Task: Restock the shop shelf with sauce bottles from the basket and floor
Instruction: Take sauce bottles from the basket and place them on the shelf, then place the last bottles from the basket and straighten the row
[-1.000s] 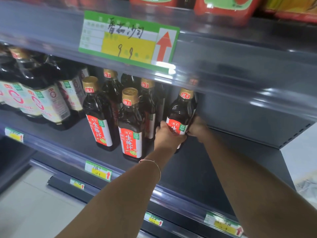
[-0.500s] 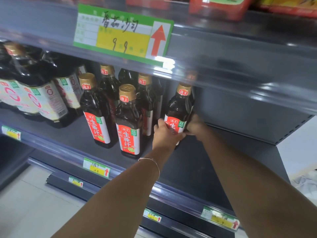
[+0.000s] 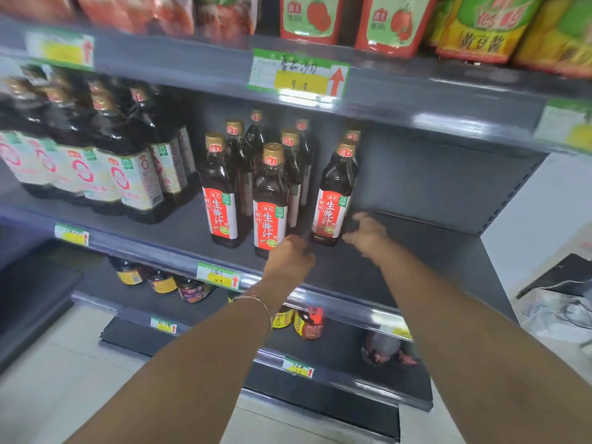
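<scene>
I see my right hand (image 3: pixel 365 233) with loose, spread fingers, holding nothing. The sauce bottle (image 3: pixel 334 193) stands upright on the shelf (image 3: pixel 179 225) just to its left. My left hand (image 3: pixel 290 259) is just in front-left of this bottle; its fingers are blurred, so I cannot tell its grip.

Your sauce bottles (image 3: pixel 334 200): dark brown, gold caps, red labels with white side strip. To your left, bundled bottles (image 3: pixel 128 181): white labels, red ring pattern. Your shelf (image 3: pixel 416 251): dark grey. Above, price tag (image 3: pixel 298 75): green border, yellow field, red arrow. Top pouches (image 3: pixel 307 17): red, green panel, tomato print.
</scene>
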`<state>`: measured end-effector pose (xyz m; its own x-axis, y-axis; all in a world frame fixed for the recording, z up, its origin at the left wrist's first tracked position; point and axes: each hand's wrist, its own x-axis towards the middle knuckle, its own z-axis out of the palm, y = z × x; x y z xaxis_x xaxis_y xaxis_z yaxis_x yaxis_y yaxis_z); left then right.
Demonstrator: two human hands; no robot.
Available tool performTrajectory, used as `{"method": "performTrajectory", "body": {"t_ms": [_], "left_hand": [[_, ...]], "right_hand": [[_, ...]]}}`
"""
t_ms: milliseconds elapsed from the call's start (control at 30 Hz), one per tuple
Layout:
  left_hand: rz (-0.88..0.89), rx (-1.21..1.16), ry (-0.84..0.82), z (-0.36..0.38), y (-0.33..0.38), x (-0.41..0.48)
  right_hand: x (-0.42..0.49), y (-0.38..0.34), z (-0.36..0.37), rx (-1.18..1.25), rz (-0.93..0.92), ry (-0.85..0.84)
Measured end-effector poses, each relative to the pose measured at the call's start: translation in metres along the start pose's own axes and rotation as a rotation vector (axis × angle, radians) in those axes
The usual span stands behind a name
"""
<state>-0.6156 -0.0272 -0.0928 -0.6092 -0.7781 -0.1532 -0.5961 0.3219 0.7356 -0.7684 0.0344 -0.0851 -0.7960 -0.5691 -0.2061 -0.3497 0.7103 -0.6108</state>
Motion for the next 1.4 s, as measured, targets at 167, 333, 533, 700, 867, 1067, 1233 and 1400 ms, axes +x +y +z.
{"method": "performTrajectory", "body": {"t_ms": [167,333,533,700,867,1067,1233,1400], "left_hand": [[-0.008,0.031,0.016,-0.060,-0.073,-0.074],[-0.112,0.113,0.095,-0.147,-0.157,-0.145],[-0.231,0.333,0.126,-0.246,-0.253,-0.206],[-0.381,0.445,0.104,-0.305,-0.347,-0.251],[-0.633,0.486,0.147,-0.353,-0.452,-0.293],[-0.877,0.393,0.202,-0.397,-0.571,-0.354],[-1.044,0.296,0.155,-0.417,-0.659,-0.406],[-1.081,0.227,0.131,-0.444,-0.759,-0.424]], "right_hand": [[-0.085,-0.025,0.037,-0.109,-0.085,-0.024],[-0.164,-0.088,0.109,-0.192,-0.235,-0.170],[-0.236,-0.175,0.197,-0.329,-0.428,-0.330],[-0.275,-0.241,0.290,-0.582,-0.641,-0.471],[-0.308,-0.299,0.406,-0.819,-0.851,-0.635],[-0.366,-0.367,0.547,-0.888,-0.965,-0.826],[-0.435,-0.402,0.651,-0.969,-1.099,-0.947],[-0.485,-0.425,0.760,-0.993,-1.089,-1.024]]}}
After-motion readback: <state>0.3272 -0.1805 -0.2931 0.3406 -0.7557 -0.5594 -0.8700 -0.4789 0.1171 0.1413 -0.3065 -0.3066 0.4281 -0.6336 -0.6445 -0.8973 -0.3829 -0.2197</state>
